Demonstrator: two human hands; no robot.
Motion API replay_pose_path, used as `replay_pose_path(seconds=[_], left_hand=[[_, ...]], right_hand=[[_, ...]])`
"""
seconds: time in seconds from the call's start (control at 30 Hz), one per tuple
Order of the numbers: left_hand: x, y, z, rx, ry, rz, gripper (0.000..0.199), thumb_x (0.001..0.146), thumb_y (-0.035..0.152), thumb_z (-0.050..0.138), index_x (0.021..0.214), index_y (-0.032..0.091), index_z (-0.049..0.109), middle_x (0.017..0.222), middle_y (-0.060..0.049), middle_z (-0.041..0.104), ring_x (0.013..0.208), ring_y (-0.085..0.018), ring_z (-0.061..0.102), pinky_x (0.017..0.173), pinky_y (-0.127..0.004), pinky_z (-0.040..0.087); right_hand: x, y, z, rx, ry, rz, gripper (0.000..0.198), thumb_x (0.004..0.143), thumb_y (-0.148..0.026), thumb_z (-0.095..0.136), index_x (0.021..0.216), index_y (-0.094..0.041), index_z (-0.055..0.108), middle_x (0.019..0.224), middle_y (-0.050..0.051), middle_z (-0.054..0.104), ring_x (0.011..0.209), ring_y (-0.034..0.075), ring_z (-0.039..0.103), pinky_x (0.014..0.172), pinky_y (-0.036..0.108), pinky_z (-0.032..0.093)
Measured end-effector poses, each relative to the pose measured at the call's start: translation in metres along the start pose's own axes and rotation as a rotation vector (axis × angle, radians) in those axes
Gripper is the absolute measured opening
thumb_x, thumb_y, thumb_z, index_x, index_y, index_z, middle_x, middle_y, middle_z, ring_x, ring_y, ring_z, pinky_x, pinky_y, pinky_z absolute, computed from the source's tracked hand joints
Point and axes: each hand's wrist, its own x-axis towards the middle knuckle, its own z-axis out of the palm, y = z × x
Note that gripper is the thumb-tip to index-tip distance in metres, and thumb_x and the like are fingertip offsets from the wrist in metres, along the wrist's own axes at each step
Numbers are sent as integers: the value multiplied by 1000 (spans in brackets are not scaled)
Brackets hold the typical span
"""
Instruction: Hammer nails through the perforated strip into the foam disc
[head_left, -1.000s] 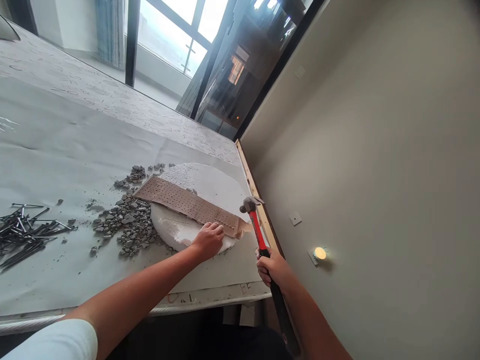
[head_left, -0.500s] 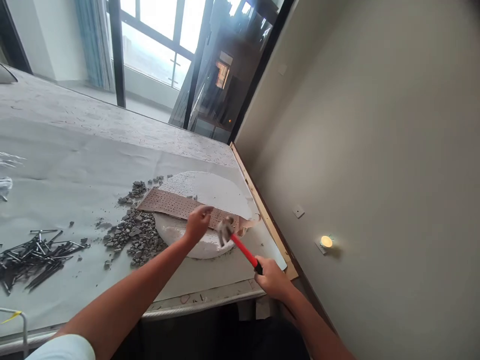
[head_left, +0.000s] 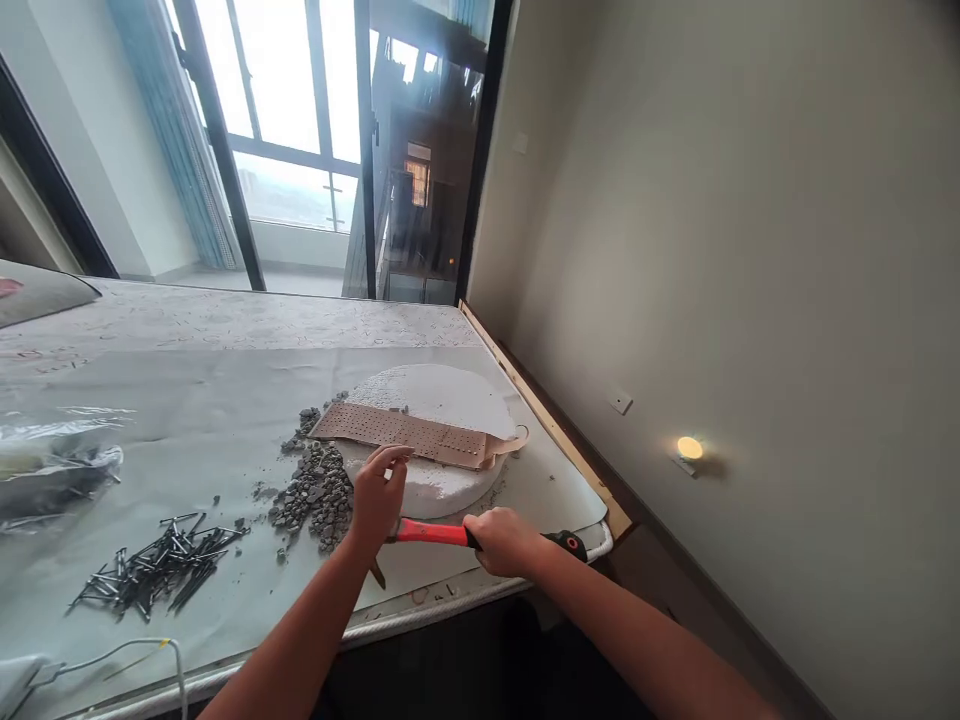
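Glass doors point(head_left: 431, 225) stood beyond the far edge of a mattress point(head_left: 225, 315) partly covered by a grey sheet point(head_left: 202, 400); a beige wall point(head_left: 712, 250) rose past its right edge. Toward the near right corner lay a white foam disc point(head_left: 457, 400), a brown perforated strip point(head_left: 405, 432) across its top. By the near edge, the right hand point(head_left: 504, 540) gripped a red-and-black hammer point(head_left: 431, 533), its head partly hidden behind the left wrist. The left hand point(head_left: 379, 492) was narrowly curled at the strip's near side; whether it pinched anything could not be told. Gravel point(head_left: 319, 495) lay left of the disc, piled nails point(head_left: 161, 568) farther left.
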Motion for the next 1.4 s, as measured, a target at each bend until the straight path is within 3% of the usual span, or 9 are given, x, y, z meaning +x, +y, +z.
replay_pose_path(seconds=[0.23, 0.47, 0.67, 0.83, 0.97, 1.1, 1.17, 1.3, 1.4], left_hand=[[9, -43, -18, 360, -114, 68, 28, 73, 20, 41, 83, 20, 67, 88, -3, 69, 80, -18, 63, 75, -29, 50], [6, -79, -12, 664, -256, 91, 29, 75, 18, 43, 91, 19, 68, 101, -7, 66, 91, -22, 62, 82, -34, 48], [7, -79, -5, 638, -333, 139, 26, 77, 16, 45, 90, 18, 68, 101, -7, 65, 94, -21, 61, 86, -34, 47], [-16, -54, 14, 519, -415, 183, 25, 78, 15, 47, 91, 19, 68, 104, -6, 65, 93, -18, 62, 86, -32, 47], [-32, -37, 28, 469, -441, 172, 26, 78, 12, 48, 92, 20, 68, 106, -6, 65, 96, -17, 61, 88, -33, 46], [-33, -31, 37, 462, -446, 129, 26, 79, 11, 48, 93, 18, 68, 109, -7, 64, 96, -17, 62, 88, -32, 47], [-31, -30, 39, 474, -445, 110, 27, 80, 12, 46, 94, 17, 68, 111, -7, 64, 97, -17, 62, 89, -31, 47], [-26, -30, 42, 548, -497, 157, 27, 81, 14, 45, 97, 17, 67, 116, -9, 62, 106, -20, 58, 93, -34, 45], [-20, -35, 45, 661, -543, 243, 30, 80, 14, 46, 102, 16, 66, 125, -11, 57, 123, -25, 45, 102, -41, 36]], right_hand=[[27, -1, 39, -44, -51, -142, 23, 69, -17, 52, 91, -15, 59, 83, 13, 69, 74, 28, 65, 59, 31, 44], [58, 10, 69, 176, -54, -90, 21, 73, -26, 60, 92, -17, 62, 87, 13, 68, 80, 27, 63, 67, 34, 45], [45, 13, 59, 431, 51, 101, 26, 62, -26, 73, 83, -15, 64, 98, 14, 65, 94, 29, 58, 83, 36, 41], [37, -6, 35, 541, 128, 221, 25, 79, -31, 54, 92, -13, 64, 100, 14, 64, 96, 26, 57, 84, 35, 40], [33, -14, 13, 656, 26, 201, 16, 75, -28, 55, 73, -16, 66, 67, 3, 66, 63, 16, 60, 54, 23, 40], [28, -7, -20, 626, -423, -27, 13, 69, -30, 61, 66, -19, 67, 51, -3, 60, 53, 14, 58, 48, 20, 38], [31, 1, -40, 493, -518, -151, 11, 68, -29, 64, 72, -21, 70, 56, -4, 64, 57, 13, 60, 50, 19, 40], [57, 23, -66, 184, -41, -47, 21, 77, -20, 54, 90, -19, 71, 87, 4, 71, 79, 18, 63, 66, 23, 44], [90, 37, -64, 60, 101, 53, 29, 81, -10, 43, 95, -10, 69, 103, 16, 66, 96, 25, 59, 79, 31, 43]])
